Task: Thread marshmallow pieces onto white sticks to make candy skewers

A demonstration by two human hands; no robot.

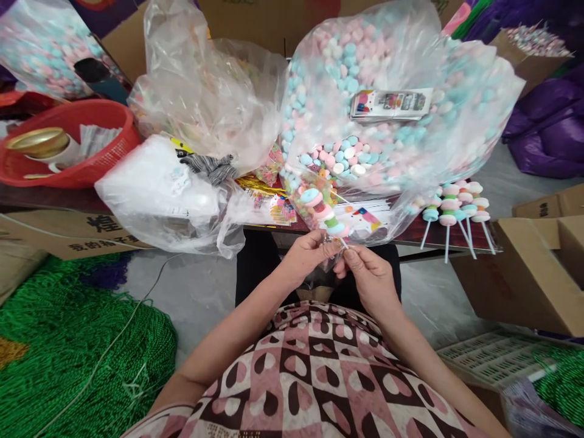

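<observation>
Just beyond the table's front edge, a candy skewer (323,214) of pink, blue and green pieces tilts up and away from me, with clear film showing around it. My right hand (370,277) is closed, thumb and forefinger pinching near the lower end of its white stick (344,243). Beside it, my left hand (311,258) is closed on crinkled clear film at the skewer's base; the fingertips are partly hidden. A printed card (365,220) and white strips lie behind the skewer. Several finished candy skewers (451,204) rest at the table's right end, sticks hanging over the edge.
A large clear bag of pastel candies (410,146) carries a stack of printed wrappers (391,104). To the left are a white plastic bag (159,188), grey gloves (208,168) and a red basket (107,155). Cardboard boxes (520,267) stand right; green cord (100,353) covers the left floor.
</observation>
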